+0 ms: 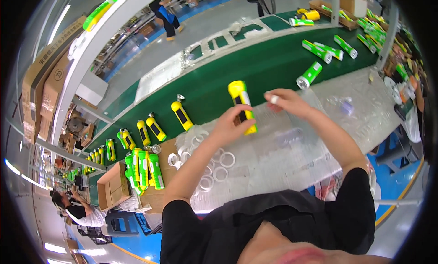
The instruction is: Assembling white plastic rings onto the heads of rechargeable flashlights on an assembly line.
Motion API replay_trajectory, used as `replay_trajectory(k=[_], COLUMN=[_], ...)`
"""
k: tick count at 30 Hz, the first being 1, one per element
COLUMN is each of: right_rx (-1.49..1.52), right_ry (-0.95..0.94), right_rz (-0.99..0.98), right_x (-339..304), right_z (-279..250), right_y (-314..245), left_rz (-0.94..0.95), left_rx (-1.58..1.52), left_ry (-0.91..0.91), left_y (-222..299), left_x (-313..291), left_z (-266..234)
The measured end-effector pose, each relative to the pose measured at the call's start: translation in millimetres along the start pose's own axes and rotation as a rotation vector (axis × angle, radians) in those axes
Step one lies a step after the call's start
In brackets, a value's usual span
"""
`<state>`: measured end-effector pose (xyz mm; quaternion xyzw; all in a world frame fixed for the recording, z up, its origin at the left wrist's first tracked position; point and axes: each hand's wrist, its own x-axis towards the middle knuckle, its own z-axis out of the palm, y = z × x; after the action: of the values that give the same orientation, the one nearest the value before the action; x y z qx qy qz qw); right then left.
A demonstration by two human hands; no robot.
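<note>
Head view: left hand clasps flashlight lengthwise, broad end away; right hand, state unclear.

Just beyond the grip runs a green belt, with grey floor farther out past it. On the near side of the grip spreads a worktable with a pale, shiny top. Well to the right stand a metal post and a dark stool, the latter on blue floor. Far to the left, a tube light glows near cardboard boxes; the space behind them seems crowded, though too warped to tell surely.
</note>
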<state>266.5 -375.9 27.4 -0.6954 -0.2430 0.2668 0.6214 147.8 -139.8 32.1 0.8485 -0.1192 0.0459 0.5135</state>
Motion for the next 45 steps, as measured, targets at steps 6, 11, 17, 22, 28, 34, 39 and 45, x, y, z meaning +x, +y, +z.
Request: replay_trajectory(k=[6, 11, 17, 22, 28, 34, 39, 45], right_rx=[0.618, 0.670, 0.575, 0.414, 0.468, 0.553, 0.708, 0.621], right_ry=[0.054, -0.022, -0.442, -0.342, -0.158, 0.023, 0.214, 0.285], right_rz=[0.001, -0.027, 0.099, 0.016, 0.023, -0.037, -0.044, -0.046], right_x=[-54.3, -101.5, -130.3, -143.9, -146.8, -154.3, -159.4, -179.0], right_z=[85.8, 107.7, 137.2, 145.2, 158.6, 156.4, 128.5, 108.9], right_y=[-7.0, -3.9, -7.2, -6.1, 5.2, 17.9, 23.7, 32.0], left_rz=[0.281, -0.070, 0.173, -0.006, 0.189, 0.540, 0.165, 0.282], left_rx=[0.260, -0.184, -0.404, -0.397, -0.287, -0.012, -0.238, 0.535], left_ry=[-0.216, 0.319, 0.004, -0.033, 0.177, 0.116, 0.179, 0.180], left_y=[52.3, 30.1, 34.8, 40.2, 53.1, 47.2, 36.8, -33.3], left_x=[-60.8, -65.0, -60.4, -92.8, -118.1, -103.1, -80.0, -34.4], left_z=[41.1, 20.0, 33.7, 30.3, 60.0, 74.4, 95.5, 118.3])
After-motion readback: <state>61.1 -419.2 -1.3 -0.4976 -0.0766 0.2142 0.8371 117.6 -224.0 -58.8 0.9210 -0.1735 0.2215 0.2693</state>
